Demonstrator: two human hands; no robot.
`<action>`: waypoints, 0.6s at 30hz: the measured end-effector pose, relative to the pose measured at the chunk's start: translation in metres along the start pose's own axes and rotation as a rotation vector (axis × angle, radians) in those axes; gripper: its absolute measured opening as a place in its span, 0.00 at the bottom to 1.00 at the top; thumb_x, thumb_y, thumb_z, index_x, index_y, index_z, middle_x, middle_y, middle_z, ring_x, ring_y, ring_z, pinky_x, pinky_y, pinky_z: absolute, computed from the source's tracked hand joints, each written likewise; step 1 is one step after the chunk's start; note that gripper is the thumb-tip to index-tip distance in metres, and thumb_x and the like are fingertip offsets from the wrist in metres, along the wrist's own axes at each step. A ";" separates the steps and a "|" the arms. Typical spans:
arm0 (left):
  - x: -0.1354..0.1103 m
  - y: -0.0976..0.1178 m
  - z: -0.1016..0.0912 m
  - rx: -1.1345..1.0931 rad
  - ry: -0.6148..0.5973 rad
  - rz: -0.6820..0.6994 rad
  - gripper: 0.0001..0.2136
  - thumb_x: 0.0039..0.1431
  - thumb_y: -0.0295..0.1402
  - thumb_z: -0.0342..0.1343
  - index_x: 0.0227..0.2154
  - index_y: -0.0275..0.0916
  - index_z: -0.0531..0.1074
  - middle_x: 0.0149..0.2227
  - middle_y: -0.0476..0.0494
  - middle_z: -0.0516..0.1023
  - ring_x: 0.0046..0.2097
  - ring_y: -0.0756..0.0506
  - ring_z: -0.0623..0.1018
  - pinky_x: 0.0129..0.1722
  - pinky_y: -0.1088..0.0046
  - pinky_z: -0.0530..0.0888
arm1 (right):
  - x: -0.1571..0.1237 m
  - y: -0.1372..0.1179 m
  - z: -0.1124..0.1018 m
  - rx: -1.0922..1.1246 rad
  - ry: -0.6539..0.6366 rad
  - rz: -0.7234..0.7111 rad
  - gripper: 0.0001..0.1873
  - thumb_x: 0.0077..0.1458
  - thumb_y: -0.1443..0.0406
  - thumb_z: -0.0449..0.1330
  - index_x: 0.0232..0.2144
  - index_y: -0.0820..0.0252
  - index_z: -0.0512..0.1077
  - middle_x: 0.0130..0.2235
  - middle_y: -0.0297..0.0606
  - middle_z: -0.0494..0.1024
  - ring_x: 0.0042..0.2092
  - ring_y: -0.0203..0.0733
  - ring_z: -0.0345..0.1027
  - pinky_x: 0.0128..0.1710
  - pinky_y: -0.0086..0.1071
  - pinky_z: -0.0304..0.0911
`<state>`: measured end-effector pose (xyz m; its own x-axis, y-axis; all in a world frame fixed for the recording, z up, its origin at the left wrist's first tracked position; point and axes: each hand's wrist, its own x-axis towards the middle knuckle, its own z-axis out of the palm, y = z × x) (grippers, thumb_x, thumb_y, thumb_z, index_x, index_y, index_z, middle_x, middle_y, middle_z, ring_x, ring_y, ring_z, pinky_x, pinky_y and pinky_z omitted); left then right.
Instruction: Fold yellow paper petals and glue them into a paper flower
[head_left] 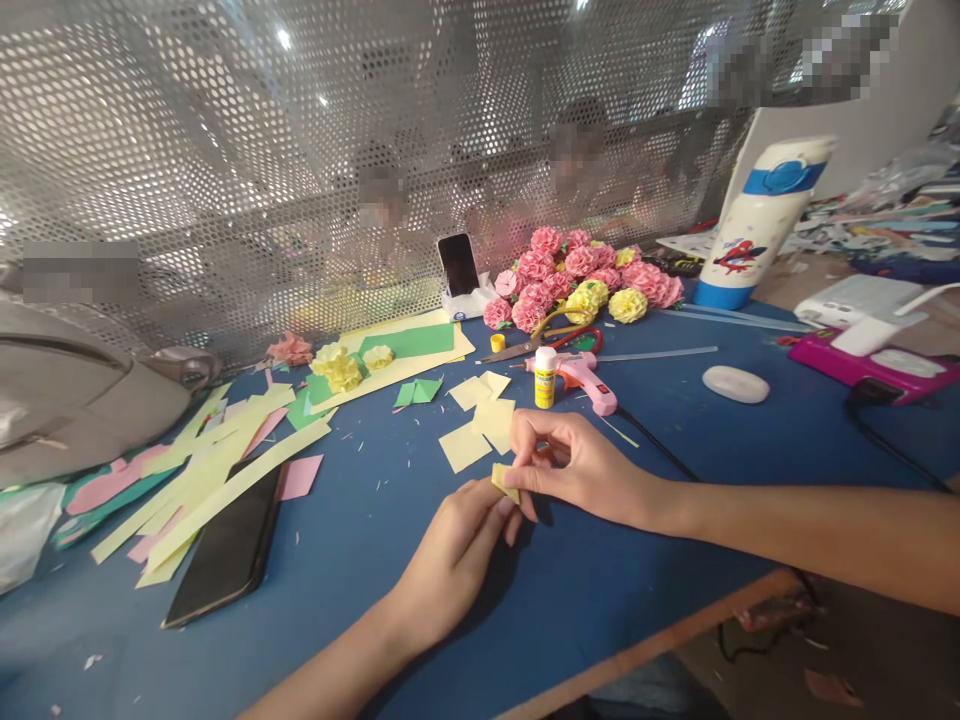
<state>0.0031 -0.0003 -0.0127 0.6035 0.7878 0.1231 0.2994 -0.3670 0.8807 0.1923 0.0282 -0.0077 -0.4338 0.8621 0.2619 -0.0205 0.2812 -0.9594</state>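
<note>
A small folded piece of yellow paper [505, 482] is pinched between both hands above the blue table. My left hand [459, 545] grips it from the lower left, and my right hand [571, 465] from the upper right. Just beyond my fingers lie several yellow paper squares [465, 447]. Behind my right hand a glue stick [545, 380] with a white cap stands upright. Next to it rests a pink hot glue gun [589, 380], and scissors [517, 350] lie past it.
Pink and yellow paper flowers [559, 275] are piled at the back. Yellow paper strips [217, 480] and a black phone [229, 545] lie left. A bottle [761, 225], a white oval object [735, 384] and a magenta power strip [874, 360] are right. A perforated metal screen [300, 180] stands behind.
</note>
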 end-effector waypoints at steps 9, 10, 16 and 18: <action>-0.001 0.002 0.000 -0.034 -0.008 0.000 0.12 0.71 0.36 0.43 0.34 0.38 0.67 0.31 0.51 0.66 0.34 0.50 0.66 0.37 0.75 0.64 | -0.001 0.000 -0.001 -0.109 0.009 -0.152 0.16 0.56 0.61 0.66 0.24 0.61 0.65 0.29 0.29 0.63 0.29 0.32 0.58 0.28 0.29 0.53; -0.002 0.003 0.000 -0.030 -0.011 0.002 0.11 0.70 0.36 0.44 0.35 0.38 0.68 0.31 0.51 0.67 0.34 0.50 0.66 0.37 0.76 0.64 | -0.001 0.001 -0.001 -0.118 0.009 -0.165 0.16 0.56 0.61 0.66 0.24 0.61 0.65 0.29 0.29 0.64 0.30 0.32 0.58 0.28 0.29 0.53; -0.002 -0.001 0.001 0.048 0.055 0.010 0.16 0.72 0.36 0.41 0.31 0.38 0.68 0.29 0.51 0.70 0.32 0.50 0.70 0.36 0.75 0.64 | -0.001 -0.002 -0.003 -0.177 -0.016 -0.240 0.11 0.55 0.64 0.67 0.27 0.62 0.70 0.31 0.30 0.66 0.31 0.31 0.59 0.28 0.27 0.56; -0.002 -0.003 0.000 0.139 0.076 0.060 0.15 0.72 0.35 0.41 0.31 0.39 0.68 0.29 0.50 0.70 0.33 0.49 0.70 0.37 0.74 0.64 | -0.002 -0.004 -0.004 -0.208 -0.033 -0.289 0.07 0.55 0.66 0.67 0.30 0.62 0.72 0.33 0.31 0.68 0.31 0.31 0.60 0.28 0.26 0.57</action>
<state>0.0006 -0.0009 -0.0159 0.5674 0.7955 0.2126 0.3672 -0.4755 0.7994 0.1972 0.0274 -0.0043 -0.4653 0.7214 0.5130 0.0354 0.5942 -0.8035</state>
